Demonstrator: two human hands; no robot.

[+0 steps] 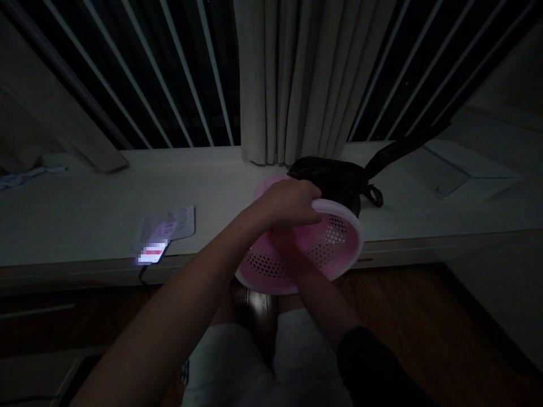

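A pink plastic basket (341, 261) with a pale rim and perforated sides is held tilted at the ledge's front edge, its opening turned towards me. My left hand (292, 202) is closed on its upper rim, with the arm crossing in front of the left part. Inside the basket reaches my right hand (282, 237), under the left one. Its fingers are in shadow and mostly hidden, so whether it holds anything does not show. Right behind the basket lies a knotted black plastic bag (326, 172).
A lit phone (153, 252) with a cable rests on written papers (182, 221) at the ledge's front edge, left. A white box (462, 167) stands at the right. Beige curtains (292, 85) hang before barred windows. Below me is a brown seat (257, 316). The room is dim.
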